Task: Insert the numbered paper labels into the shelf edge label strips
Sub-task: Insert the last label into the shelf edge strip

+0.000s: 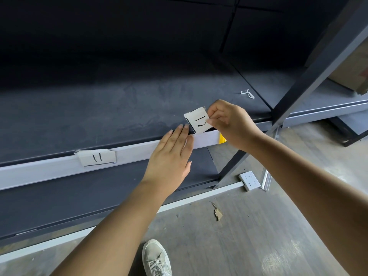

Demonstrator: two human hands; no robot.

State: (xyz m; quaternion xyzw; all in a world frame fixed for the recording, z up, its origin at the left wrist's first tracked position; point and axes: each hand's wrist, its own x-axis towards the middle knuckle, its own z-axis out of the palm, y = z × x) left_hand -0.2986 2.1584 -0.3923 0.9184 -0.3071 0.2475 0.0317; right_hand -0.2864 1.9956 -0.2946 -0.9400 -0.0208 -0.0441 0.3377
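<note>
We count two paper labels here: the label marked 11 (97,157) sits tucked in the pale label strip (49,172) that runs along the front edge of the dark shelf (119,108), and the label marked 12 (199,120) stands at the strip's top edge farther right, tilted, its lower edge at the strip. There is one strip in use, with a yellow end piece (222,139) showing at its right end beneath our right wrist. Two hands are in view. Our left hand (171,154) lies flat and open with fingers together, palm down over the strip and holding nothing, its fingertips reaching the shelf edge just beside the 12. Our right hand (229,122) is curled, thumb and forefinger pinching the right edge of the 12. On the floor we see one white power strip (250,180), one cardboard scrap (218,213) and one pale shoe (156,258); a small white clip (248,94) lies on the shelf.
</note>
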